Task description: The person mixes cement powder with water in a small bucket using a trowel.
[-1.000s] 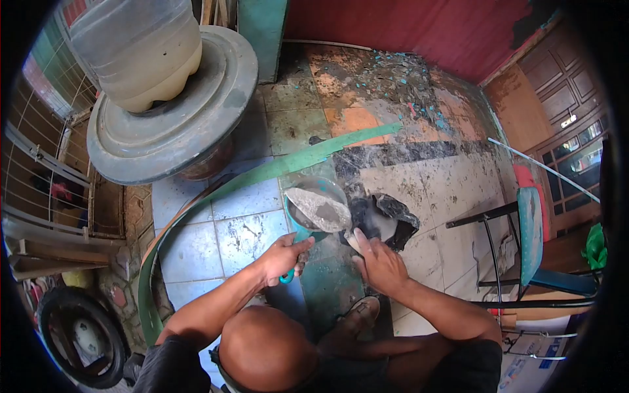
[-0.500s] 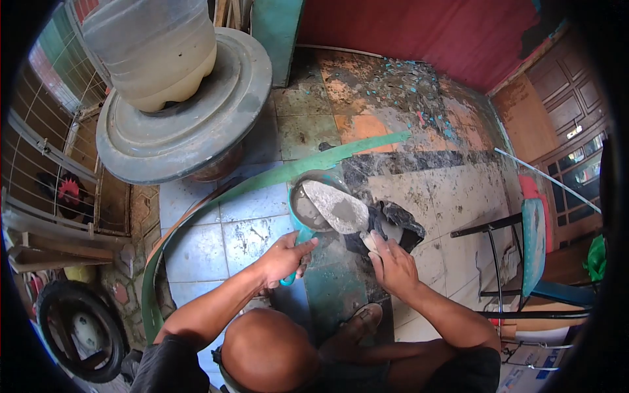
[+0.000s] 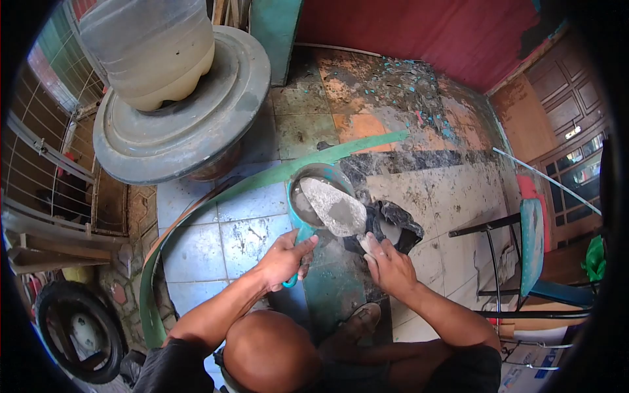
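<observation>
My left hand (image 3: 286, 261) is closed around the handle of a teal dipper (image 3: 304, 232), which has wet grey cement inside. In my right hand (image 3: 392, 267) is the handle of a trowel (image 3: 335, 211). Its blade lies across the dipper's mouth, coated with pale grey powder and a darker damp patch. Just behind the trowel handle, a crumpled black plastic bag (image 3: 407, 226) sits open on the tiles, with something grey in it.
A long green strip (image 3: 262, 173) curves over the tiled floor. At upper left, a plastic bottle (image 3: 154, 59) stands on a round grey lid (image 3: 131, 154). Paint chips (image 3: 419, 98) litter the floor by the red wall. A chair (image 3: 532, 249) is at right, a tyre (image 3: 49, 327) lower left.
The trowel blade has shifted slightly down and left over the dipper. The dipper has tilted a little, showing more of its teal side. Both hands keep their grips.
</observation>
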A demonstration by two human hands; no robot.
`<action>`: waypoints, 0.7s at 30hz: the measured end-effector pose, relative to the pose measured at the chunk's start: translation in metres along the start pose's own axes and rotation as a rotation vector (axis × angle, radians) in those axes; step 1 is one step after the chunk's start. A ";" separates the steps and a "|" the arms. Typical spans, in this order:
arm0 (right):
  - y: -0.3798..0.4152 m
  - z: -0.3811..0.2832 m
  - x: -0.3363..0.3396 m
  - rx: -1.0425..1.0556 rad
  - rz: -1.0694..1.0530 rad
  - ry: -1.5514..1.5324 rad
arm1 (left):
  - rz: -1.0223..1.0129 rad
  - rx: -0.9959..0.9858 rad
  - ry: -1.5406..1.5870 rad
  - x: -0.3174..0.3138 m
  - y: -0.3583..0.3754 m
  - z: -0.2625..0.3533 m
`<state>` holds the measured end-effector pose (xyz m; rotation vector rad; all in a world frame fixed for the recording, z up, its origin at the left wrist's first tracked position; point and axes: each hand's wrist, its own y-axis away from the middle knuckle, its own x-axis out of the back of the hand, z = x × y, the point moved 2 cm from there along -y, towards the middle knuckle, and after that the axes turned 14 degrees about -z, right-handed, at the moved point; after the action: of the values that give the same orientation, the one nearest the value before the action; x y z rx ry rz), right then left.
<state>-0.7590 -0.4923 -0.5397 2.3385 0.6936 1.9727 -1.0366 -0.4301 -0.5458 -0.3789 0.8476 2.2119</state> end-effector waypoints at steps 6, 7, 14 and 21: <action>0.010 0.004 0.004 0.028 -0.004 0.001 | -0.005 -0.016 0.017 0.002 -0.001 -0.006; 0.012 0.004 0.005 0.031 -0.001 0.007 | -0.004 -0.023 0.028 0.003 -0.001 -0.008; 0.035 0.018 0.003 0.069 0.012 0.035 | 0.010 -0.074 0.116 0.014 -0.011 -0.027; 0.051 0.030 0.008 0.075 0.041 0.046 | 0.013 -0.007 0.125 0.011 -0.005 -0.019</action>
<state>-0.7130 -0.5272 -0.5239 2.3748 0.7400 2.0583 -1.0409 -0.4347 -0.5678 -0.5211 0.9112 2.2223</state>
